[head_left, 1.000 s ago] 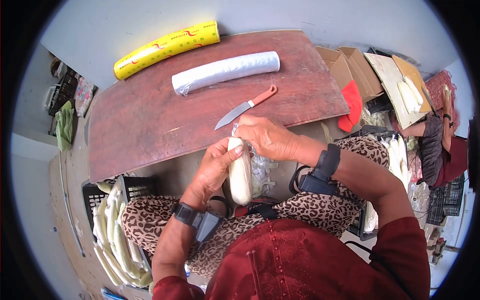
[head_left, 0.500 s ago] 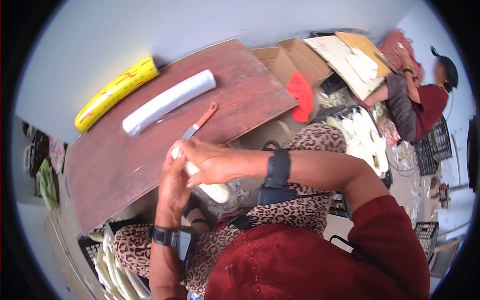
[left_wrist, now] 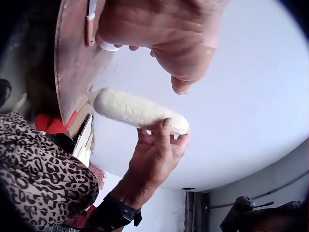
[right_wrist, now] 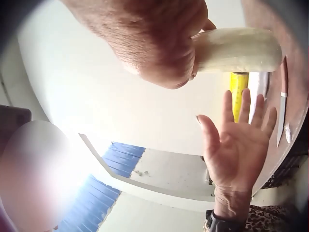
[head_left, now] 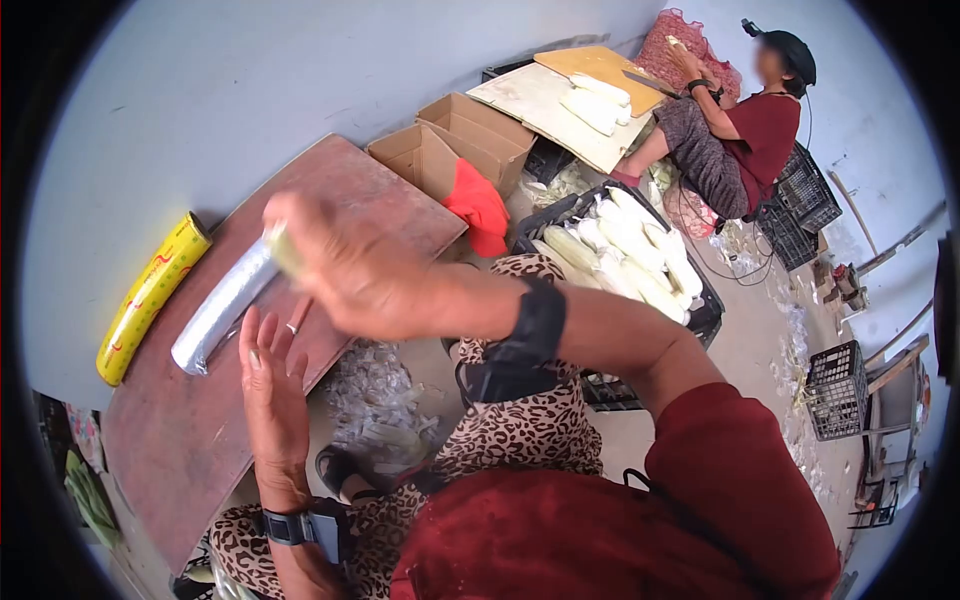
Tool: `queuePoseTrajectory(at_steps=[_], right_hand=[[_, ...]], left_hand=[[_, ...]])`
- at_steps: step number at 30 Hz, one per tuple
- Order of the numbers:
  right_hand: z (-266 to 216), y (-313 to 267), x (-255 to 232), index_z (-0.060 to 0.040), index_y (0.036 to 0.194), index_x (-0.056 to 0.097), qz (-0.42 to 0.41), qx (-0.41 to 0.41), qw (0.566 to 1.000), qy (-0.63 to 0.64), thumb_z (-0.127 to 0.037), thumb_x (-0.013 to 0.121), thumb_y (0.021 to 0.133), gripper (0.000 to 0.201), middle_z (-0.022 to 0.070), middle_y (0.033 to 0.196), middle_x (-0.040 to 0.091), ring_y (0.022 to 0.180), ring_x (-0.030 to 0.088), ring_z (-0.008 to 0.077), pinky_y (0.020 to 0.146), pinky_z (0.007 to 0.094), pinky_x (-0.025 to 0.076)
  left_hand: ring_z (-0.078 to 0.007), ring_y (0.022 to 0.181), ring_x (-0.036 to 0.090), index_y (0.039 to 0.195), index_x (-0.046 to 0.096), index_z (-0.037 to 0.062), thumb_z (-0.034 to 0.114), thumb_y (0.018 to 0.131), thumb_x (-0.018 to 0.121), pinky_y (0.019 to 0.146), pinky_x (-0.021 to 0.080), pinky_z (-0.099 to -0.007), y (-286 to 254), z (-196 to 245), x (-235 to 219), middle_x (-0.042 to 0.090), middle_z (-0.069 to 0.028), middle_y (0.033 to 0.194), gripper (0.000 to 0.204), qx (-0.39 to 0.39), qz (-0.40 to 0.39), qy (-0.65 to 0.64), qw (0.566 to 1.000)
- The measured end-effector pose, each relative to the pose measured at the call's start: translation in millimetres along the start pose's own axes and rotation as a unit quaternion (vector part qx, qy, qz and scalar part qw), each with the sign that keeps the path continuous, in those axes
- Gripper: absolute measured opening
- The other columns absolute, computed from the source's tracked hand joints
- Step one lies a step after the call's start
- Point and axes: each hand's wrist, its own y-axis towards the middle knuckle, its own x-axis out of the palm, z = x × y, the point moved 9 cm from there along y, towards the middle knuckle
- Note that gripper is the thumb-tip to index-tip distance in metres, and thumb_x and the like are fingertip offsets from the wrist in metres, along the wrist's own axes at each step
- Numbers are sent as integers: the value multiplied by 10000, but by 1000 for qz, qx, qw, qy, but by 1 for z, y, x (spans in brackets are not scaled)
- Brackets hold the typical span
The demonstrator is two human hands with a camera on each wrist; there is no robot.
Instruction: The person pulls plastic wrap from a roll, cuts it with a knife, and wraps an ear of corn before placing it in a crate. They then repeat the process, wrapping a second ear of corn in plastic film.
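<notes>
My right hand (head_left: pixel 350 270) grips one end of a long pale vegetable (left_wrist: pixel 140 111) in clear plastic film, raised over the table (head_left: pixel 180 450). Fingers and thumb curl round its end in the left wrist view, and the rest sticks out free. My left hand (right_wrist: pixel 239 150) is apart from it, palm up with fingers spread, near the table edge. Partly hidden behind that hand in the head view lies a knife, its orange-brown handle (head_left: pixel 298 312) showing. Beyond are a roll of clear film (head_left: pixel 225 310) and a yellow printed roll (head_left: pixel 155 300).
A black crate (head_left: pixel 710 325) full of pale vegetables stands to the right. Cardboard boxes (head_left: pixel 470 145) and a red cloth (head_left: pixel 478 205) are by the table's far end. Plastic scraps (head_left: pixel 375 395) litter the floor. Another person (head_left: pixel 740 130) sits beside a board (head_left: pixel 540 105) at the back right.
My hands were together on the wrapped vegetable; now the left has let go and opened. The right has lifted it up over the table. The head view has turned right.
</notes>
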Motion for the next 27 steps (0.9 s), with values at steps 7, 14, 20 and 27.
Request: queuePoseTrajectory(at_steps=[7, 14, 20, 27], right_hand=[[49, -32, -200, -113, 1198, 379, -106, 166, 928, -317, -18, 592, 823, 442, 167, 902, 567, 861, 612, 321, 740, 404, 472], [146, -194, -327, -33, 1184, 379, -224, 346, 796, -444, -3, 647, 755, 506, 270, 1105, 535, 1070, 519, 439, 870, 471, 424], [179, -286, -349, -9, 1195, 386, -236, 462, 724, -455, 32, 545, 757, 468, 297, 1094, 554, 1086, 523, 442, 898, 474, 425], [195, -369, -350, -39, 1203, 398, -239, 535, 676, -446, 10, 521, 763, 460, 294, 1088, 560, 1084, 541, 446, 906, 471, 440]], left_hand=[[-295, 1009, 586, 1076, 522, -40, 550, 939, 461, 925, 444, -436, -40, 46, 77, 602, -182, 1047, 609, 52, -229, -65, 970], [-248, 829, 619, 833, 520, 52, 545, 960, 414, 732, 519, -384, -95, 106, 149, 590, -116, 824, 520, 81, -326, -170, 926], [-364, 961, 572, 1022, 547, -40, 464, 941, 513, 805, 518, -441, -106, 118, 174, 570, -239, 999, 512, 44, -447, -335, 828], [-435, 901, 611, 881, 641, -100, 376, 921, 600, 755, 551, -504, -119, 120, 183, 617, -283, 890, 479, -4, -468, -426, 774]])
